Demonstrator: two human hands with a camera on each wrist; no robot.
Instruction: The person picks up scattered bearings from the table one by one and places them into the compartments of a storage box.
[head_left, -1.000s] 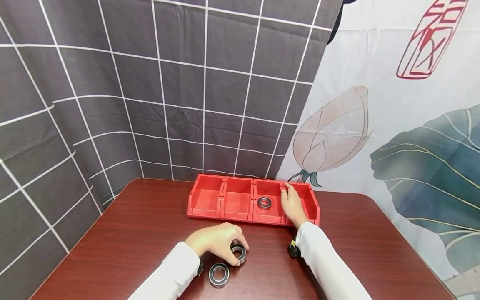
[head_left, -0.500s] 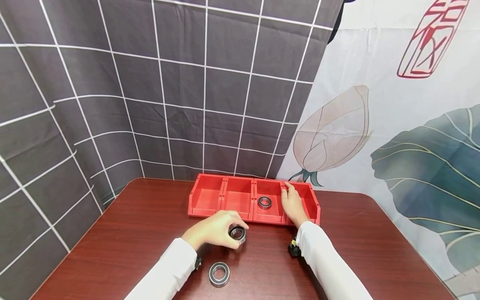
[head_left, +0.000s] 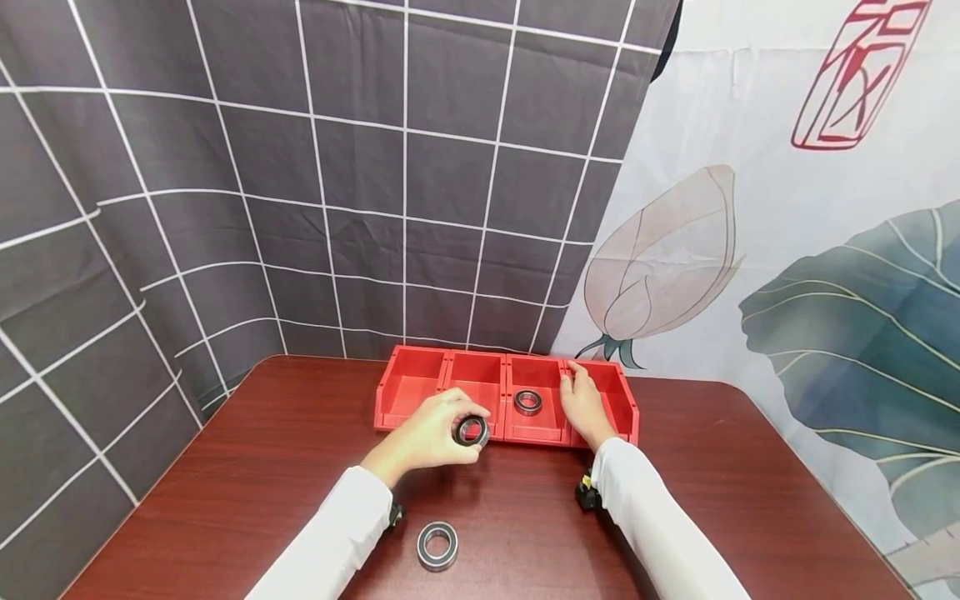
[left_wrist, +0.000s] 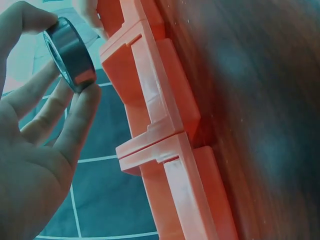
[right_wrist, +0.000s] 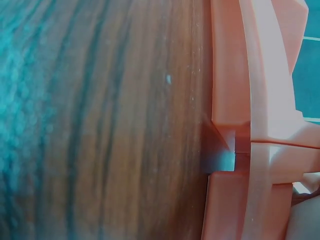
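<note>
Across the left and upper centre of the head view we see a dark grey cloth (head_left: 360, 167) with white grid lines. At the right we find a white cloth (head_left: 720, 108) printed with a pale pink bud (head_left: 660, 250), a large blue-green leaf (head_left: 862, 325) and, at upper right, a red seal mark (head_left: 858, 79). Below, we see a reddish-brown wooden tabletop (head_left: 247, 467).

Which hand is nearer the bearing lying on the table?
Left: the left hand is beyond the bearing on the table; the right hand is farther, at the red bins.
</note>
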